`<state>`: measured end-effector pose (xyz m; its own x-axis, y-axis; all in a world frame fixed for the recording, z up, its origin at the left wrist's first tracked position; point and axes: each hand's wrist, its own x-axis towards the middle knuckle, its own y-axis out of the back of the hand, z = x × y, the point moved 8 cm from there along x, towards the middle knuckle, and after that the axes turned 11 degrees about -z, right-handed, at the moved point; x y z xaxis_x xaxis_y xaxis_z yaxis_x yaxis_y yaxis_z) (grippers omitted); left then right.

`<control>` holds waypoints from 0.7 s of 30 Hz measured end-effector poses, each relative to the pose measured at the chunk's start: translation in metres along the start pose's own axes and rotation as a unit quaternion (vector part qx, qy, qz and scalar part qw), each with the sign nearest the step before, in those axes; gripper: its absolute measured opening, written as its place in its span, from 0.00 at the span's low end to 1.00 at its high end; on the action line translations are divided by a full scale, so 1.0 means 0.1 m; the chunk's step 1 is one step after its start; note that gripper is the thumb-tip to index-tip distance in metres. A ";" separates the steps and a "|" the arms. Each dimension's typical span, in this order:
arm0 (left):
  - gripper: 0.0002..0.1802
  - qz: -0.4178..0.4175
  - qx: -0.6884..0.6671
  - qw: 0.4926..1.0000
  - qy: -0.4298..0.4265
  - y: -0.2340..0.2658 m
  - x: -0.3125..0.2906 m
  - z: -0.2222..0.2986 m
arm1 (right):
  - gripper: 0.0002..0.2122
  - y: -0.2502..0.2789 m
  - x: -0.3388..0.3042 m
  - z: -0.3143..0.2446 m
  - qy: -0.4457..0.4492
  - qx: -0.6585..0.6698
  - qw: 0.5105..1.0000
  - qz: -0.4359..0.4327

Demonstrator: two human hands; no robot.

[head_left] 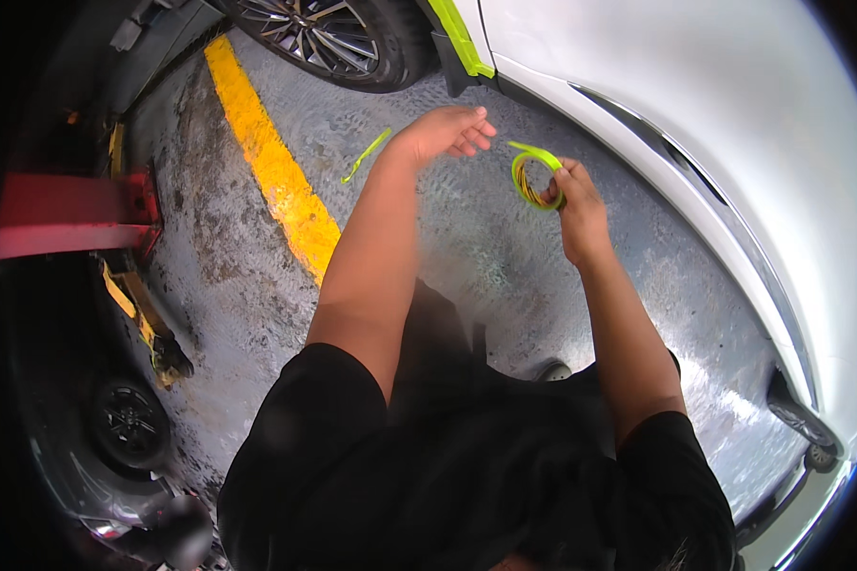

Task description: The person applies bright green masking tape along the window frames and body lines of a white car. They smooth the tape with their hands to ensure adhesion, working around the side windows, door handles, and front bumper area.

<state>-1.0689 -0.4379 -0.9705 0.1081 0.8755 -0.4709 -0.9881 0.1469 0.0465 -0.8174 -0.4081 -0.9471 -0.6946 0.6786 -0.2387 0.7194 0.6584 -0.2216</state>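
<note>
Along the right edge of the floor [505, 262] stands a white car [657, 67], a lime-green band [459, 38] already on its panel edge beside the wheel [307, 33] and none visible along the sill [657, 166], so the work looks only partly done. Above the floor's middle, the left hand [448, 131] is empty, fingers loosely bent, while the right hand [581, 205] grips the tape roll [541, 153], its free end sticking out. Toward the floor's upper edge lies a loose lime strip [365, 156].

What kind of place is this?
Probably a car workshop: there's a white car, a dark car, and a red metal beam that may be part of a lift.
</note>
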 end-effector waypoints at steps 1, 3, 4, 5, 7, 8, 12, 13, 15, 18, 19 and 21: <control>0.37 0.004 -0.002 1.000 0.006 -0.02 -0.02 0.03 | 0.13 -0.04 0.07 -0.03 0.022 -0.005 1.000 0.001; 0.42 0.003 -0.006 1.000 0.027 -0.08 -0.04 0.05 | 0.14 -0.14 0.13 -0.12 0.060 -0.017 0.998 -0.006; 0.44 0.003 -0.008 0.999 0.038 -0.11 -0.05 0.06 | 0.14 -0.18 0.13 -0.16 0.076 -0.020 0.997 -0.010; 0.43 0.007 -0.032 0.999 0.034 -0.13 -0.08 0.09 | 0.14 -0.21 0.15 -0.20 0.090 -0.026 0.995 -0.016; 0.42 0.017 -0.078 0.996 0.026 -0.16 -0.10 0.17 | 0.15 -0.20 0.18 -0.15 0.106 -0.049 0.993 -0.028; 0.38 0.022 -0.099 0.995 0.003 -0.16 -0.09 0.20 | 0.16 -0.20 0.19 -0.14 0.112 -0.062 0.991 -0.036; 0.19 0.024 -0.124 0.988 -0.087 -0.13 -0.02 0.35 | 0.17 -0.23 0.21 -0.13 0.099 -0.146 0.984 -0.028; 0.14 0.019 -0.116 0.987 -0.108 -0.13 0.01 0.40 | 0.17 -0.24 0.22 -0.15 0.094 -0.173 0.980 -0.025; 0.11 0.063 -0.098 0.984 -0.135 0.00 0.03 0.42 | 0.18 -0.30 0.27 -0.19 0.093 -0.214 0.972 -0.011; 0.08 0.257 -0.001 0.951 -0.170 0.36 -0.04 0.50 | 0.20 -0.41 0.40 -0.29 0.096 -0.281 0.954 0.030; 0.07 0.339 0.044 0.922 -0.180 0.48 -0.13 0.54 | 0.21 -0.42 0.46 -0.30 0.092 -0.311 0.945 0.047; 0.07 0.426 0.085 0.881 -0.189 0.61 -0.26 0.61 | 0.21 -0.44 0.63 -0.26 0.071 -0.355 0.930 0.058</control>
<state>-1.1249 -0.4240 -0.9014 -0.6036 0.7877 0.1234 -0.7018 -0.5983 0.3867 -0.8929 -0.3854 -0.9274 -0.6429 0.7614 -0.0828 0.6385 0.5925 0.4912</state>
